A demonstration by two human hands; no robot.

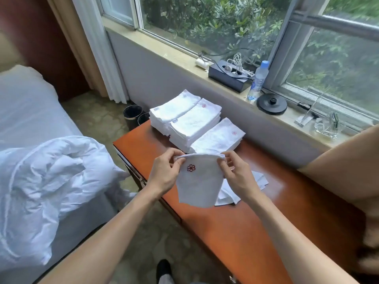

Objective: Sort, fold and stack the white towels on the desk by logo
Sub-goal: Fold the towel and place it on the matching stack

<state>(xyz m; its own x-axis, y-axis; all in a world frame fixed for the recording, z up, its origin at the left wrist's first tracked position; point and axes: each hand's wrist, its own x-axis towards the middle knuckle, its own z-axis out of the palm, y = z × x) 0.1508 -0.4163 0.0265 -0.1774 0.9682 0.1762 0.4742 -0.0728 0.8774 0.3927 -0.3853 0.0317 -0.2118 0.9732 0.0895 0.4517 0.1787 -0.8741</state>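
The single view comes from the person's head and looks forward and steeply down along both forearms. The grip, where the left hand (164,173) and right hand (239,173) pinch the towel (196,187), sits just below mid-frame, close to the lens. The desk (256,222) passes under the grip, slanting from lower right to upper left. The stacks (196,124) lie just beyond the grip, and the window (205,21) is farther beyond and above. The bed (30,119) fills the side left of the grip. A shoe (163,267) shows below it at the bottom edge.
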